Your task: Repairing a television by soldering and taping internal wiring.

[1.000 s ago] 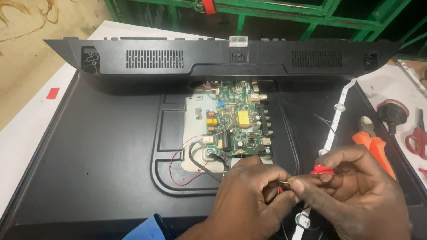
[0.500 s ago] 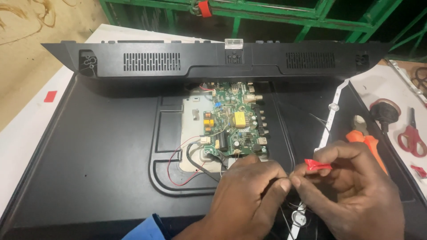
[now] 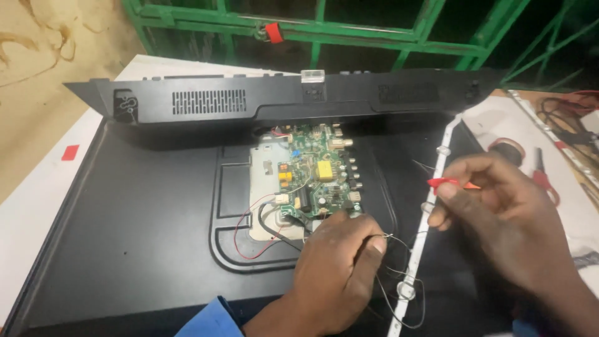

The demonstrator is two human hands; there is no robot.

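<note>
Two hands work over the open television back: my left hand (image 3: 337, 268) pinches a thin wire (image 3: 388, 237) just below the circuit board (image 3: 318, 178); my right hand (image 3: 499, 212) grips a red clip (image 3: 444, 183) beside the white light strip (image 3: 424, 231).

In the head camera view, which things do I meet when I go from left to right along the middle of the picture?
Small red sticker → green circuit board → left hand pinching thin wires → white light strip → right hand holding a red clip.
</note>
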